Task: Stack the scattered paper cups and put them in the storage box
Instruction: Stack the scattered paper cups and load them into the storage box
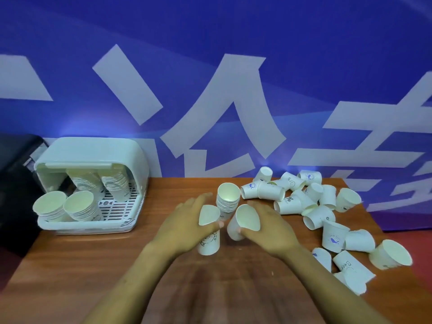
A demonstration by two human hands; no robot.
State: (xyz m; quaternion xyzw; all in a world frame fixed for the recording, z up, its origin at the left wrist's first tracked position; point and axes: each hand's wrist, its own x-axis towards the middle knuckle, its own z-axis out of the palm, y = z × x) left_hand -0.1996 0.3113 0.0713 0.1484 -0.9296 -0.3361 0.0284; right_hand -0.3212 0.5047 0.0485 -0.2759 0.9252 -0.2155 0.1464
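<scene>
The left hand [187,220] holds one paper cup [208,232] with curled fingers. The right hand [268,226] holds another cup [244,222], tipped. A short stack [228,198] stands just behind both hands. Loose cups [327,216] lie right of the stack. The storage box [93,183] sits far left of the stack, with cup stacks inside.

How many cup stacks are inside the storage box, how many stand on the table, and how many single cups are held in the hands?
Cup stacks in the storage box: 4
Cup stack on the table: 1
Single cups held, one in left hand, one in right hand: 2
Total: 7
</scene>
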